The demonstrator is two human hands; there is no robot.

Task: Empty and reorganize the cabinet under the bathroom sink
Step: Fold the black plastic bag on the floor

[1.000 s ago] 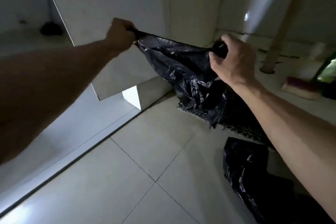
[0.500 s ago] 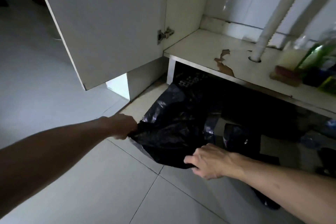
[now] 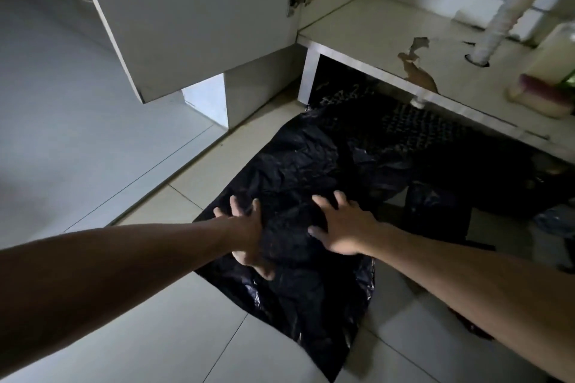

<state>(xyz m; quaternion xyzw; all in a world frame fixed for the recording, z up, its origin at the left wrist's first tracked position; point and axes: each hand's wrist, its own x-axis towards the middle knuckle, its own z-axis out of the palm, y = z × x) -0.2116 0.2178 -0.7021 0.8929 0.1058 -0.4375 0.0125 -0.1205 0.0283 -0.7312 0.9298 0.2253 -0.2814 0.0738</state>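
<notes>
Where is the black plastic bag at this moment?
In the head view the black plastic bag lies spread flat on the tiled floor before the open cabinet, with the left hand and right hand pressing on it.

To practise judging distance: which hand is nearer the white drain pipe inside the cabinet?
The right hand is nearer, below and left of the drain pipe. The left hand lies farther left. Both rest flat on the black bag.
</notes>
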